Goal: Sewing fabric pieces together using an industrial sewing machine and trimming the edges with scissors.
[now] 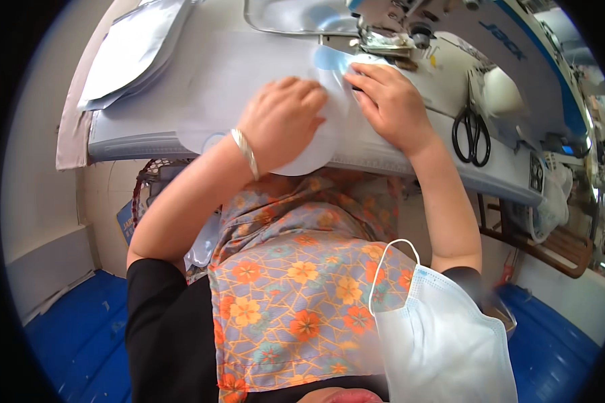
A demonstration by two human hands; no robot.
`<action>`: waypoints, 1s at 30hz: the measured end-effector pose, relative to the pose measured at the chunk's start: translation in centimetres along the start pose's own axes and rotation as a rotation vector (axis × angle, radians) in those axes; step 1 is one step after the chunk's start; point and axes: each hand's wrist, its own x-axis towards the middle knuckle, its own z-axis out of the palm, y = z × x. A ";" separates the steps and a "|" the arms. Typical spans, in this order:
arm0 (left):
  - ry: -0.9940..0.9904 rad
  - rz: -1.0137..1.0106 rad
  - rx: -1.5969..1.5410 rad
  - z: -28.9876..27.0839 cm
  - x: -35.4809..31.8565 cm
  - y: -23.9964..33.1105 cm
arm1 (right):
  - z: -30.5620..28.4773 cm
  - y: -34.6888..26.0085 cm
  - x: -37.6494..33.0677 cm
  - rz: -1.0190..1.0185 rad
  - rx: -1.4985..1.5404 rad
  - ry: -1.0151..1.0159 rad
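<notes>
A thin translucent plastic sheet [309,156] with a rounded lower edge lies on the sewing table and hangs a little over its front edge. My left hand [282,121], wearing a bracelet, is over the sheet; its fingers are curled but blurred by motion. Beside the sewing machine's foot area, my right hand [393,101] pinches the sheet's far right part between thumb and fingers. A light blue patch [328,59] shows just left of those fingertips. Something small and dark is partly hidden beneath the right fingers; I cannot make out what it is.
The sewing machine [517,67] stands at the far right. Black-handled scissors [472,134] lie to the right of my right hand. A stack of silvery sheets [134,54] sits at the far left. A face mask [444,336] hangs close below, over the floral apron [302,289].
</notes>
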 end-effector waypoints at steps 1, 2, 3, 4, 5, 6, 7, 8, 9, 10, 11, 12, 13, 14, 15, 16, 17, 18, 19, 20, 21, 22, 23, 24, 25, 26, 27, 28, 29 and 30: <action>0.083 0.040 0.030 0.5 1.4 -0.7 | 0.2 0.2 0.0 -0.036 -0.002 0.023; 0.169 0.075 0.066 1.0 2.5 -1.5 | 0.4 0.3 0.1 -0.031 0.000 0.021; 0.165 0.075 0.064 1.9 3.5 -2.4 | 0.6 0.4 0.1 -0.049 -0.019 0.042; 0.223 0.133 0.096 3.4 4.5 -3.4 | 0.8 0.4 0.1 -0.065 -0.038 0.064; 0.281 0.195 0.128 3.9 5.2 -3.4 | 0.6 0.3 0.0 -0.035 -0.067 0.082; 0.275 0.197 0.127 4.4 5.4 -3.5 | 0.5 0.3 -0.1 -0.029 -0.065 0.083; 0.258 0.178 0.125 4.4 5.6 -3.2 | 0.4 0.3 -0.2 -0.019 -0.062 0.082; 0.241 0.158 0.123 4.4 5.8 -3.0 | 0.4 0.3 -0.2 -0.009 -0.060 0.082; 0.236 0.159 0.121 4.4 5.9 -2.9 | 0.4 0.3 -0.2 -0.005 -0.058 0.081; 0.251 0.152 0.130 4.4 6.2 -2.9 | 0.4 0.3 -0.1 -0.011 -0.084 0.102; 0.266 0.145 0.138 4.4 6.3 -2.9 | 0.4 0.3 -0.1 -0.018 -0.110 0.122; 0.264 0.145 0.137 4.5 6.5 -2.9 | 0.5 0.3 -0.1 -0.016 -0.108 0.121; 0.269 0.145 0.135 4.5 6.7 -3.0 | 0.6 0.3 -0.1 -0.011 -0.115 0.126; 0.274 0.145 0.132 4.5 6.9 -3.0 | 0.6 0.4 -0.1 -0.006 -0.123 0.131; 0.270 0.145 0.131 4.6 7.0 -3.0 | 0.7 0.5 -0.1 -0.003 -0.121 0.131; 0.270 0.140 0.142 4.6 7.0 -2.9 | 0.8 0.6 -0.1 -0.003 -0.127 0.137; 0.270 0.136 0.151 4.7 7.1 -2.9 | 0.8 0.7 -0.1 -0.003 -0.133 0.143; 0.268 0.135 0.149 4.7 7.2 -2.9 | 0.9 0.7 -0.1 -0.001 -0.133 0.141; 0.229 0.108 0.143 4.6 7.3 -2.8 | 0.8 0.7 0.0 0.006 -0.132 0.142; 0.190 0.080 0.137 4.5 7.4 -2.7 | 0.7 0.6 0.0 0.013 -0.131 0.144; 0.192 0.082 0.134 4.6 7.5 -2.8 | 0.7 0.6 0.1 0.014 -0.135 0.142; 0.220 0.094 0.140 4.7 7.7 -2.9 | 0.8 0.5 0.2 0.011 -0.125 0.154; 0.249 0.105 0.146 4.8 7.8 -3.0 | 0.8 0.6 0.3 0.008 -0.115 0.166; 0.250 0.105 0.146 4.9 7.7 -3.1 | 0.7 0.7 0.2 0.007 -0.117 0.167; 0.210 0.081 0.133 4.7 7.6 -3.1 | 0.7 0.8 0.1 0.004 -0.129 0.152; 0.170 0.056 0.121 4.4 7.5 -3.1 | 0.7 0.8 0.0 0.000 -0.141 0.137; 0.172 0.055 0.122 4.0 6.9 -3.1 | 0.7 0.8 0.0 -0.002 -0.141 0.136; 0.106 0.084 0.127 2.8 5.8 -2.4 | 0.6 0.8 -0.1 -0.005 -0.144 0.139; 0.042 0.114 0.130 1.7 4.5 -1.7 | 0.5 0.6 -0.1 -0.007 -0.150 0.141; 0.044 0.114 0.131 1.1 3.1 -1.3 | 0.5 0.5 -0.1 -0.009 -0.152 0.142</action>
